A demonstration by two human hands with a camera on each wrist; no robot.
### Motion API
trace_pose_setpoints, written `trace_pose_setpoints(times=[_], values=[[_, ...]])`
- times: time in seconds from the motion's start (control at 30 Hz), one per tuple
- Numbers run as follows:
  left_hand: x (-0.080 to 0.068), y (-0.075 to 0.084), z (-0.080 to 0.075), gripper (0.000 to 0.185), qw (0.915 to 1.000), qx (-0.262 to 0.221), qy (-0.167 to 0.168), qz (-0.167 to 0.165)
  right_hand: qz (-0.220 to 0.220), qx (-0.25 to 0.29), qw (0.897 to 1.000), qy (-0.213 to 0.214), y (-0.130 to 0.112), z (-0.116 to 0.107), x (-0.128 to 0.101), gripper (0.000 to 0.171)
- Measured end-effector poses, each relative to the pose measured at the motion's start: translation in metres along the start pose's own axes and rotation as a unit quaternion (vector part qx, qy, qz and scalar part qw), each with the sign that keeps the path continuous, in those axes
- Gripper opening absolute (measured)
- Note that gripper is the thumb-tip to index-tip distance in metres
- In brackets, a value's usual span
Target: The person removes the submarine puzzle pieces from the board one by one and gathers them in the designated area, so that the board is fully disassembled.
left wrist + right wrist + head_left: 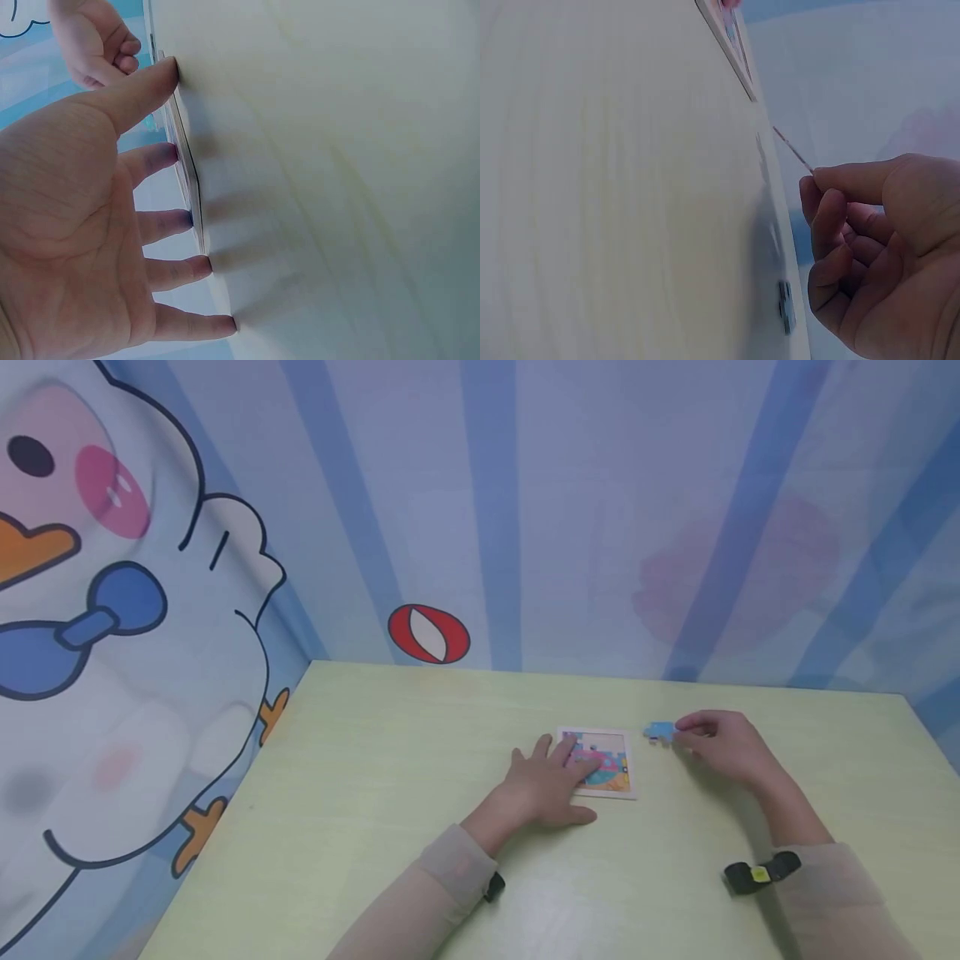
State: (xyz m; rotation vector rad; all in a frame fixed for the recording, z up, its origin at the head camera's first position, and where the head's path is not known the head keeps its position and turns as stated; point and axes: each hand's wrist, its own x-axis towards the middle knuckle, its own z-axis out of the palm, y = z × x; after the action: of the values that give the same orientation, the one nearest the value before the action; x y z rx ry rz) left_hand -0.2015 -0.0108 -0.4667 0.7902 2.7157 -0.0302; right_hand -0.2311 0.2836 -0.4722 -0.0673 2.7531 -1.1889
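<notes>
My left hand [543, 785] lies with fingers spread over the left part of a small picture jigsaw in a white frame [632, 777]. Pale backing shows in the jigsaw's upper right; pink, teal and orange pieces fill the lower part. In the left wrist view the fingertips reach down at the frame's edge [196, 187]. To the right of the frame, my right hand [723, 745] pinches a light blue jigsaw piece [660, 732] between thumb and index finger. The right wrist view shows this piece [793, 150] edge-on above the table, the other fingers curled.
Another jigsaw piece [787, 307] lies on the table below the right hand in the right wrist view; the hand hides it in the head view. The pale yellow table [360, 760] ends at a blue striped backdrop [570, 527]. A black wrist strap [761, 874] circles the right sleeve.
</notes>
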Motion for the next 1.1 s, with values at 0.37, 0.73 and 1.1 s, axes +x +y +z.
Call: trace_pose_setpoints(times=[0.37, 0.73, 1.1], values=[[-0.003, 0.000, -0.003, 0.081, 1.0000, 0.006, 0.000, 0.000, 0.000, -0.036, 0.999, 0.003, 0.022, -0.022, -0.008, 0.042], [-0.004, 0.001, -0.004, 0.082, 1.0000, 0.001, -0.001, 0.000, 0.006, -0.065, 0.998, 0.014, 0.025, -0.026, -0.013, 0.038], [0.000, 0.000, 0.001, 0.082, 1.0000, 0.005, 0.003, 0.003, -0.001, -0.073, 0.997, 0.023, 0.027, -0.025, -0.013, 0.035]])
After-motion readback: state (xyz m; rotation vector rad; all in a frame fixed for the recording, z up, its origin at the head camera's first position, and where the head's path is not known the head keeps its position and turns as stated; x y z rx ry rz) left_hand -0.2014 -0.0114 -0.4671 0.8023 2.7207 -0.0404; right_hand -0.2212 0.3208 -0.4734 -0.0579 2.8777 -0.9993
